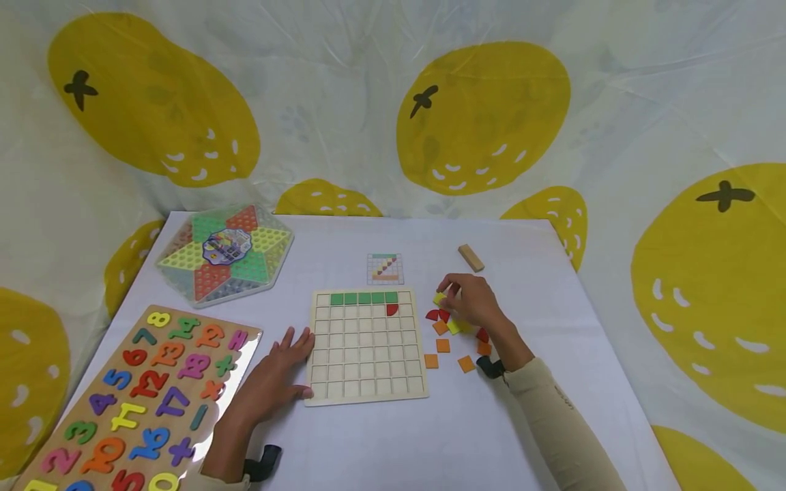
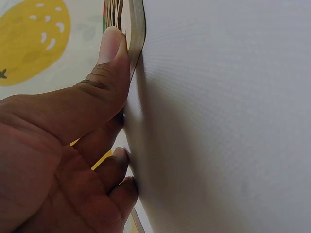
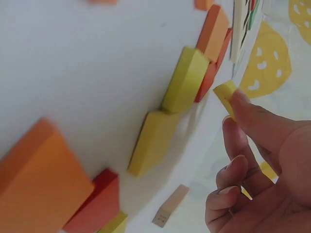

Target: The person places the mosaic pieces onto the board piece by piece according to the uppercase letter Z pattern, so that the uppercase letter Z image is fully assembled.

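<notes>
A wooden grid board (image 1: pixel 368 348) lies on the white table, with several green square tiles (image 1: pixel 364 299) in its top row and one red quarter-circle tile (image 1: pixel 392 310) below the row's right end. Along the board's left edge rests my left hand (image 1: pixel 273 378), fingers spread; its thumb (image 2: pixel 112 53) touches the rim in the left wrist view. Right of the board, my right hand (image 1: pixel 473 300) pinches a yellow tile (image 3: pixel 225 92) between thumb and finger, raised off the table. Under and around it lie loose orange tiles (image 1: pixel 443 346), red tiles (image 1: pixel 432 314) and yellow tiles (image 3: pixel 153 143).
A small pattern card (image 1: pixel 385 269) lies behind the board, and a wooden block (image 1: pixel 471 258) at the back right. On the left are a wooden number board (image 1: pixel 156 382) and a star-patterned game box (image 1: pixel 227 256). A lemon-print cloth (image 1: pixel 331 102) hangs behind the table.
</notes>
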Action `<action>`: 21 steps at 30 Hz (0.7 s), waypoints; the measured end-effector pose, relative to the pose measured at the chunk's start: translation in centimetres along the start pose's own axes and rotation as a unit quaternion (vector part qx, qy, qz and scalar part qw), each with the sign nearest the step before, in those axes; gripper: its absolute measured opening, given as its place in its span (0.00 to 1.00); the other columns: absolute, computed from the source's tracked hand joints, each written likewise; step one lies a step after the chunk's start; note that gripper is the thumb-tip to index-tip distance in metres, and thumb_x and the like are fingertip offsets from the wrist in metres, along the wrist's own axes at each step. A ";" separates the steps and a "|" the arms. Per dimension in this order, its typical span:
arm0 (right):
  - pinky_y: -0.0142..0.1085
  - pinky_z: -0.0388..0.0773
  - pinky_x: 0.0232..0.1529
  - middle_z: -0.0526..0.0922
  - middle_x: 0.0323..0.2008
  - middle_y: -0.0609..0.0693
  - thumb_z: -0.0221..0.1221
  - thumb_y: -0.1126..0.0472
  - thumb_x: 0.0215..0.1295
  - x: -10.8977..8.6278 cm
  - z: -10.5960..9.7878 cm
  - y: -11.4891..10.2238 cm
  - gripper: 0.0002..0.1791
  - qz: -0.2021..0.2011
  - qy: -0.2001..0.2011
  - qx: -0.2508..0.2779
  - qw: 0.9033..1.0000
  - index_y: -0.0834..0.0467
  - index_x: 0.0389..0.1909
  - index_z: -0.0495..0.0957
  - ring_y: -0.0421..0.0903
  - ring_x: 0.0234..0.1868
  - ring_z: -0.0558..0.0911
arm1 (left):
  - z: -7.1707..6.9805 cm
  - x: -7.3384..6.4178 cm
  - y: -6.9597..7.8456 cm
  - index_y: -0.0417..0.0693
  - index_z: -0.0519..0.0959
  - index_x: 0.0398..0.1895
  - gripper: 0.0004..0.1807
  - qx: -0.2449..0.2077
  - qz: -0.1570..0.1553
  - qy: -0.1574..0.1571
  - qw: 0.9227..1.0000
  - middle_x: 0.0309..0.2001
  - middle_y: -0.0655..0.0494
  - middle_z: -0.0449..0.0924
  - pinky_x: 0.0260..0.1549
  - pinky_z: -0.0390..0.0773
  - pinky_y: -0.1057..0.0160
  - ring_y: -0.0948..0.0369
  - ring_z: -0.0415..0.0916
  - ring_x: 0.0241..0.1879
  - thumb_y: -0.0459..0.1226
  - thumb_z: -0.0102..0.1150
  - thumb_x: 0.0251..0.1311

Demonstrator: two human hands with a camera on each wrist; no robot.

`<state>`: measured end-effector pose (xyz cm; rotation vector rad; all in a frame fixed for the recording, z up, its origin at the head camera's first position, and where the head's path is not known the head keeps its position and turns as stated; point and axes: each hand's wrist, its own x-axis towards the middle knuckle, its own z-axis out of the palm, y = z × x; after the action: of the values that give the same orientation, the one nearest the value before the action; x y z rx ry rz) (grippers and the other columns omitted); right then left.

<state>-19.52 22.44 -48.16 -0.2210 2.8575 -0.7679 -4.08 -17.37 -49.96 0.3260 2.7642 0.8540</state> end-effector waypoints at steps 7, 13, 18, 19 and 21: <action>0.37 0.75 0.31 0.84 0.35 0.48 0.70 0.59 0.70 -0.5 0.6 -2.0 0.09 -0.030 -0.004 0.023 0.999 0.47 0.49 0.85 0.49 0.34 0.77 | 0.1 0.1 -0.1 0.42 0.64 0.81 0.57 0.002 0.000 0.000 1.000 0.82 0.43 0.60 0.80 0.55 0.34 0.37 0.47 0.84 0.37 0.85 0.44; 0.35 0.74 0.27 0.85 0.32 0.47 0.70 0.60 0.69 -0.3 1.6 -4.1 0.08 -0.060 -0.018 0.048 0.997 0.49 0.46 0.84 0.45 0.25 0.77 | 0.4 0.3 -0.2 0.42 0.64 0.81 0.57 0.003 0.003 -0.002 1.000 0.82 0.43 0.59 0.81 0.54 0.35 0.38 0.47 0.85 0.37 0.85 0.44; 0.35 0.73 0.29 0.86 0.31 0.45 0.71 0.61 0.67 0.1 3.1 -5.8 0.07 -0.081 -0.028 0.060 0.995 0.49 0.43 0.85 0.45 0.28 0.77 | 0.5 0.3 -0.2 0.42 0.64 0.81 0.57 0.003 0.001 -0.005 1.000 0.82 0.43 0.58 0.81 0.54 0.35 0.37 0.46 0.85 0.37 0.85 0.45; 0.35 0.72 0.30 0.85 0.30 0.45 0.71 0.60 0.67 0.2 3.4 -6.1 0.07 -0.085 -0.030 0.060 0.994 0.49 0.42 0.85 0.44 0.29 0.77 | 0.5 0.3 -0.2 0.42 0.63 0.81 0.57 0.001 -0.001 -0.004 1.000 0.82 0.43 0.58 0.81 0.54 0.35 0.37 0.46 0.85 0.36 0.85 0.45; 0.35 0.71 0.31 0.85 0.29 0.44 0.72 0.59 0.67 0.4 4.0 -6.8 0.07 -0.091 -0.036 0.059 0.993 0.49 0.41 0.85 0.44 0.29 0.78 | 0.5 0.3 -0.2 0.41 0.63 0.81 0.58 0.003 -0.001 -0.003 1.000 0.82 0.43 0.58 0.80 0.54 0.34 0.37 0.46 0.85 0.36 0.85 0.44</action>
<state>-18.43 14.63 -48.18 -0.4882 2.7414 -0.9382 -4.29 -17.23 -50.51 0.3273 2.7618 0.8434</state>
